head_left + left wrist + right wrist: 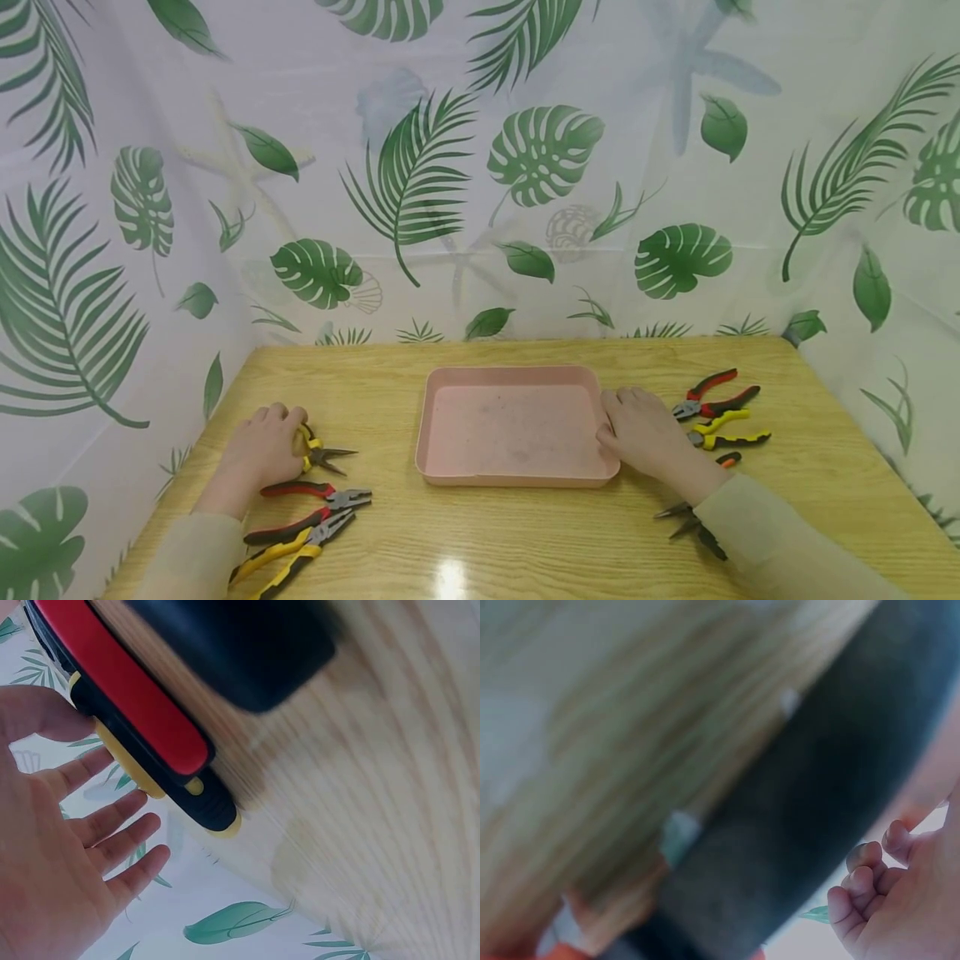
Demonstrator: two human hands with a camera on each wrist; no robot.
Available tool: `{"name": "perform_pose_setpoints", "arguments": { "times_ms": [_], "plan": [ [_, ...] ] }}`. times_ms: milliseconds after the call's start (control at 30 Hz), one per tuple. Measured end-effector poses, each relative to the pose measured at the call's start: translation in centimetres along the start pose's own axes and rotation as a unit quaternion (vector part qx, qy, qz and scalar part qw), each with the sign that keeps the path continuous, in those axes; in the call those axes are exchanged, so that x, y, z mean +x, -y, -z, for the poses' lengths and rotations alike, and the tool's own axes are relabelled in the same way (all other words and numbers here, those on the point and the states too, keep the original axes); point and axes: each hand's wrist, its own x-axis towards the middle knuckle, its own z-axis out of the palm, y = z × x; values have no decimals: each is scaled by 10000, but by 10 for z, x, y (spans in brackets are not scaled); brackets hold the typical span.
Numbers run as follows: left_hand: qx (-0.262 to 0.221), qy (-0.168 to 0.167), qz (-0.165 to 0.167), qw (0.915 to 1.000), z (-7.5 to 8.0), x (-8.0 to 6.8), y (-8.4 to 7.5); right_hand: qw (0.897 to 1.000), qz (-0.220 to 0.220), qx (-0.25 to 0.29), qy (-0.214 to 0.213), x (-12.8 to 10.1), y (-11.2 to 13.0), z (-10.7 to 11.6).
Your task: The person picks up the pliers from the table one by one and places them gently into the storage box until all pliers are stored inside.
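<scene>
My left hand (262, 446) lies knuckles up at the table's left, its fingers over the handle ends of small yellow-handled needle-nose pliers (324, 455). In the left wrist view the left hand (75, 847) shows an empty palm and nearly straight fingers beside red and yellow-black handles (127, 697). My right hand (643, 429) rests palm down against the right rim of an empty pink tray (517, 372). In the blurred right wrist view its fingers (862, 885) curl loosely and hold nothing.
Red-handled pliers (315, 493), red-black pliers (300, 525) and yellow pliers (285, 562) lie by my left forearm. Right of the tray lie red pliers (716, 396), yellow pliers (731, 429) and a dark pair (686, 521) under my right sleeve. A leaf-print curtain surrounds the wooden table (480, 533).
</scene>
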Motion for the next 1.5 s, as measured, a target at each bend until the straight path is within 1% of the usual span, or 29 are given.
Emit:
{"name": "perform_pose_setpoints", "arguments": {
  "times_ms": [167,300,400,533,667,767,900,1033,1200,1300,1500],
  "plan": [
    [-26,-8,-73,10000,1,1,1,10000,-29,-4,0,0,1,1],
    [-44,50,-114,9999,1,2,2,9999,-108,89,40,0,1,2],
    [-32,108,-214,9997,1,1,3,9997,-169,127,86,-1,1,1],
    [-82,301,-351,9989,4,2,2,9998,-156,120,38,-1,1,0],
    [-253,508,-362,9977,6,3,2,9999,-133,96,-22,-1,2,2],
    [-394,525,-396,9971,7,3,2,9998,-152,94,-1,-1,2,2],
    [-499,520,-566,9958,10,5,3,9998,-163,117,36,-1,3,3],
    [-541,612,-678,9943,12,9,5,9998,-168,116,63,-1,2,4],
    [-612,798,-677,9926,13,11,6,9998,-144,111,41,-1,2,4],
    [-529,846,-674,9927,14,11,5,9998,-138,130,16,-1,2,4],
    [-124,813,-655,9945,17,10,1,9997,-191,121,44,0,2,2]
  ]
}}
